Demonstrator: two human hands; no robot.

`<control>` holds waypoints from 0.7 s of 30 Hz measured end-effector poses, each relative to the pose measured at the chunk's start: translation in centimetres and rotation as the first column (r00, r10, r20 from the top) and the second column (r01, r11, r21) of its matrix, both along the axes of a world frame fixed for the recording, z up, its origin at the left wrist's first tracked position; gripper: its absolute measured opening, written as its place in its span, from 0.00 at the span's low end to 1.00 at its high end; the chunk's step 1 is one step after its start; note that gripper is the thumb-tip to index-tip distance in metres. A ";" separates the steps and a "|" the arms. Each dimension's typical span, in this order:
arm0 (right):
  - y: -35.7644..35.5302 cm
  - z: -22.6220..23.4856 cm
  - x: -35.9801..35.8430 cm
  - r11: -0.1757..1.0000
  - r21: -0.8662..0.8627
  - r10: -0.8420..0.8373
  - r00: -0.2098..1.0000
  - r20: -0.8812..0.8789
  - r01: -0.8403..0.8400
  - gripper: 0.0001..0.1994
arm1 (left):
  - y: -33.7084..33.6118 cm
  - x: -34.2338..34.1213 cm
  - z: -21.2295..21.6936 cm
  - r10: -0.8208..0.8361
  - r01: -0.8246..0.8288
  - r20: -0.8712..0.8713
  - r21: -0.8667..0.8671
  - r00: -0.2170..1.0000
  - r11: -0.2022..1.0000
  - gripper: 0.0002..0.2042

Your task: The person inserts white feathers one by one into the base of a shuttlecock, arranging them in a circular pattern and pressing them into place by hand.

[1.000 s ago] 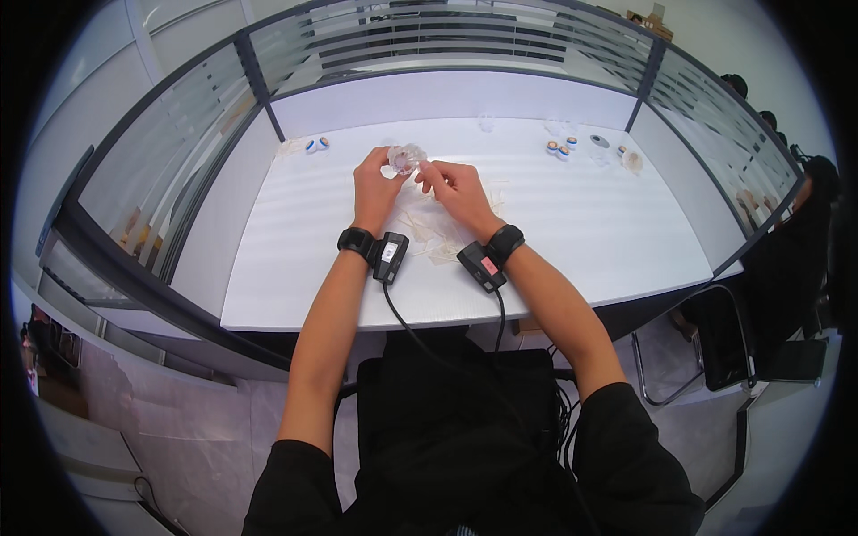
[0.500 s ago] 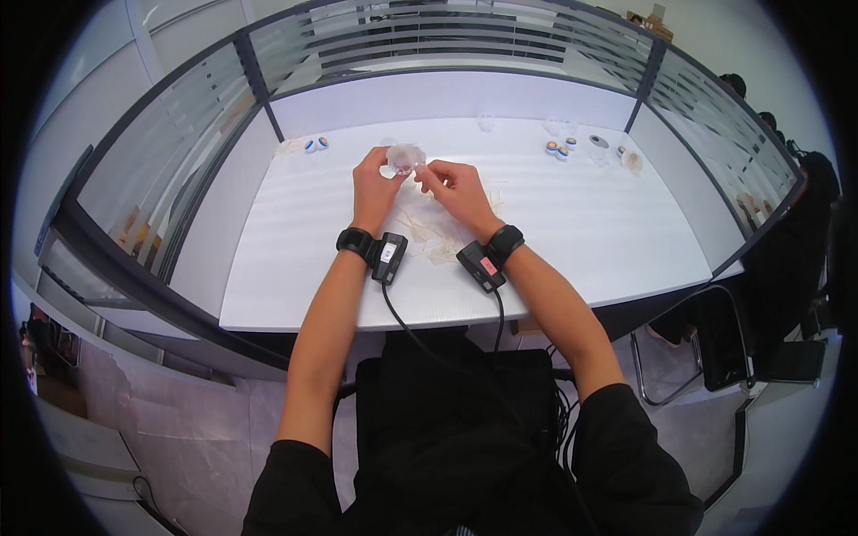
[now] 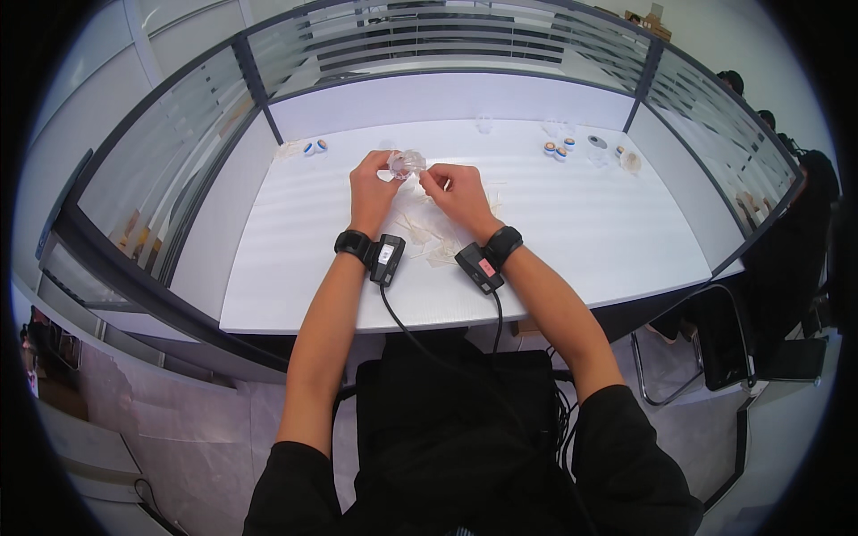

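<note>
A small clear plastic cup-like container is held above the white table, its round end tilted toward me. My left hand grips it from the left, fingers closed around its side. At its right edge, my right hand has thumb and forefinger pinched together; whatever lies between those fingertips is too small to make out. Beneath and just in front of the hands, thin pale strips and scraps lie scattered on the tabletop.
Several small orange-topped, blue-and-white jars stand at the back right, near a grey disc and a crumpled pale scrap. Two similar jars sit at the back left. Clear cups stand along the back panel. Partition walls surround the table.
The clear container has turned and dropped slightly in my left hand, showing more of its round end. Both hands have otherwise stayed nearly in place.
</note>
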State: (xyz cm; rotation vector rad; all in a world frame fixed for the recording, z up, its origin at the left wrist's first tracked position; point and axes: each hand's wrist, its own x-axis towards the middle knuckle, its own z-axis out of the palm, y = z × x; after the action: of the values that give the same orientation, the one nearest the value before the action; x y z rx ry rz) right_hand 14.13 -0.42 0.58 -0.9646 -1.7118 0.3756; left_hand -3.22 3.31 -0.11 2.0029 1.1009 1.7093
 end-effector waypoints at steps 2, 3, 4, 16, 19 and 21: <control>0.0 -0.1 -0.1 1.000 0.018 0.004 1.000 -0.013 -0.004 0.12 | 0.0 -0.2 -0.2 -0.021 0.021 0.010 -0.017 1.000 1.000 0.16; 0.0 -0.2 -0.2 1.000 0.016 0.005 1.000 -0.018 -0.005 0.13 | 0.0 -0.3 -0.2 -0.016 0.016 -0.003 -0.030 1.000 0.999 0.15; 0.1 -0.2 -0.1 1.000 0.015 0.003 1.000 -0.022 -0.003 0.13 | -0.1 -0.2 -0.1 -0.016 0.015 -0.016 -0.043 1.000 0.999 0.15; 0.2 -0.4 0.3 0.999 -0.028 -0.016 1.000 0.026 0.017 0.14 | 0.0 -0.2 -0.3 -0.055 0.056 -0.062 0.013 0.997 0.998 0.16; 0.2 -0.3 0.2 0.999 -0.032 -0.010 1.000 0.016 0.011 0.14 | 0.3 -0.5 -0.4 -0.044 0.051 -0.163 0.039 0.986 0.998 0.17; 0.0 -0.2 0.4 0.999 -0.046 0.000 1.000 0.012 0.001 0.14 | 0.2 -0.4 -0.5 -0.044 0.051 -0.149 0.045 0.988 0.998 0.17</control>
State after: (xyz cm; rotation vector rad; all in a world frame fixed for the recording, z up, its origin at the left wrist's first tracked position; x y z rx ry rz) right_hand 14.51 -0.40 0.40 -1.0022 -1.7207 0.4111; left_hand -3.58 3.56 -0.64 2.1984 1.0580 1.6004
